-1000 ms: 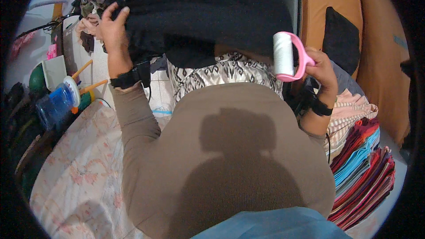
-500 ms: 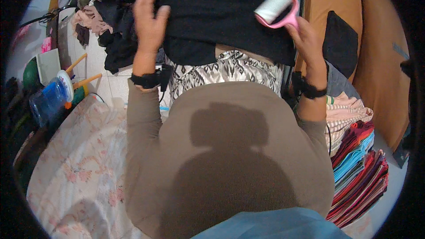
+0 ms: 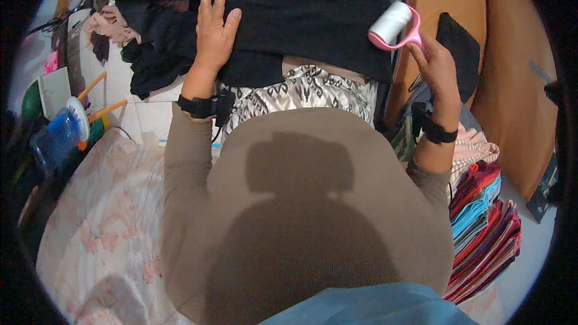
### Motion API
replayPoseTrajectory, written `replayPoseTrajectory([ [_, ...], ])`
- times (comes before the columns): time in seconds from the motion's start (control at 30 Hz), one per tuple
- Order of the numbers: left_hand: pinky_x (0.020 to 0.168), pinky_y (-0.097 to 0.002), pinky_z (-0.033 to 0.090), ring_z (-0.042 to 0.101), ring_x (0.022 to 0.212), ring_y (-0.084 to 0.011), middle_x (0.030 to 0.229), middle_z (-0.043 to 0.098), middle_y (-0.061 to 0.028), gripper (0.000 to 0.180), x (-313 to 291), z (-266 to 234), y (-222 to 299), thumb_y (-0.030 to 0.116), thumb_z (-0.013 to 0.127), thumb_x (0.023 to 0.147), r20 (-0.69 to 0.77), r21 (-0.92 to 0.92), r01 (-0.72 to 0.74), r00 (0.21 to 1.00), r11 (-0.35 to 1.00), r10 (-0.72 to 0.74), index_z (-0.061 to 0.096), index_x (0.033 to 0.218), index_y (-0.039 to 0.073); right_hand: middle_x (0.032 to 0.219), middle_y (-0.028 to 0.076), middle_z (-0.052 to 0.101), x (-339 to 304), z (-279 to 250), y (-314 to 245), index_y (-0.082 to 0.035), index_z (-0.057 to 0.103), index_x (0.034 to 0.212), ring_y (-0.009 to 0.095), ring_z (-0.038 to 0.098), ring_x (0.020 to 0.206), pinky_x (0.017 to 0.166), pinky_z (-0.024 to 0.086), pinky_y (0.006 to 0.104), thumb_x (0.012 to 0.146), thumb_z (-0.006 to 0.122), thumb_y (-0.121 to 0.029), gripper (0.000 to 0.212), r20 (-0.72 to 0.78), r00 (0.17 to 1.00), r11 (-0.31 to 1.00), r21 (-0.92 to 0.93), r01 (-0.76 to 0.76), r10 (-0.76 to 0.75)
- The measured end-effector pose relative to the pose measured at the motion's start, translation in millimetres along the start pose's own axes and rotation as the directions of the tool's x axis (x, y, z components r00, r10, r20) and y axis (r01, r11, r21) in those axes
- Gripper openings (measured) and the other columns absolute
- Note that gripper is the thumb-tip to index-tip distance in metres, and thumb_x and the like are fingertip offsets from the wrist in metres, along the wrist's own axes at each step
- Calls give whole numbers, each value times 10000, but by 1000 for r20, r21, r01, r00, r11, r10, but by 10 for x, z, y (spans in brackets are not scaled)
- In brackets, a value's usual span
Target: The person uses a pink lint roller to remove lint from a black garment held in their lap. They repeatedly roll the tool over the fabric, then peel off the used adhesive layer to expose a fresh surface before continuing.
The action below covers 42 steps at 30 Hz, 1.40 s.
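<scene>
A black cloth garment (image 3: 301, 21) lies spread over my lap and beyond it, its near edge above patterned black-and-white fabric (image 3: 307, 93). My left hand (image 3: 215, 30) rests on the left part of the black garment with its fingers spread, holding nothing. On the right, my right hand (image 3: 435, 63) grips the pink handle of a lint roller (image 3: 391, 26). The white roll of the lint roller is over the garment's right side; whether it touches the cloth I cannot tell. Both wrists wear black straps.
Orange-brown cushions (image 3: 518, 96) stand along the right, with a dark cloth (image 3: 460, 54) against them. Folded red and blue cloths (image 3: 484, 241) are stacked at lower right. Loose dark and pink clothes (image 3: 111, 27) lie at far left. A blue clear bottle (image 3: 55, 138) stands at left near floral fabric (image 3: 108, 222).
My right hand has moved the lint roller to the right and slightly nearer. My left hand has shifted a little to the right, now laid flat on the black cloth.
</scene>
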<state>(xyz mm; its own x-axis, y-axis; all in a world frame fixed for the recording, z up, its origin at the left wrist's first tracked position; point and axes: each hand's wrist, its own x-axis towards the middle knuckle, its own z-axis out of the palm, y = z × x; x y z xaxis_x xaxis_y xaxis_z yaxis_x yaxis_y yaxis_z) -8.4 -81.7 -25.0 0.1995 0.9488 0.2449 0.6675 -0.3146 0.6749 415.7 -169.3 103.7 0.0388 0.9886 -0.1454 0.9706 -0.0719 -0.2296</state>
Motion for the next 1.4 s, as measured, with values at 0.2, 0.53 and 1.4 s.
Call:
replayPoseTrajectory([
  [0.2,1126,-464,275,301,1399,-382,1548,258,-177,538,40,0,-3,395,516,974,9,-8,-22,1000,1000,22,403,1463,201,799,46,615,-155,-399,77,0,646,1047,117,538,736,678,439,257,917,663,-227,262,102,993,867,488,-98,55],
  [0.53,1133,-459,268,306,1398,-386,1553,257,-176,554,4,-6,35,429,508,973,5,10,-19,1000,1000,18,402,1463,194,856,161,630,528,495,-631,-77,589,926,375,633,805,670,518,460,907,604,-369,293,-8,882,882,-3,471,-471],
  [1.4,1123,-455,276,317,1390,-391,1542,282,-188,560,-49,-16,-11,432,525,967,-34,-132,43,998,990,-48,409,1461,195,810,172,640,-214,-226,439,-53,586,1015,387,630,748,633,498,429,871,687,-263,274,223,927,942,-82,326,-301],
])
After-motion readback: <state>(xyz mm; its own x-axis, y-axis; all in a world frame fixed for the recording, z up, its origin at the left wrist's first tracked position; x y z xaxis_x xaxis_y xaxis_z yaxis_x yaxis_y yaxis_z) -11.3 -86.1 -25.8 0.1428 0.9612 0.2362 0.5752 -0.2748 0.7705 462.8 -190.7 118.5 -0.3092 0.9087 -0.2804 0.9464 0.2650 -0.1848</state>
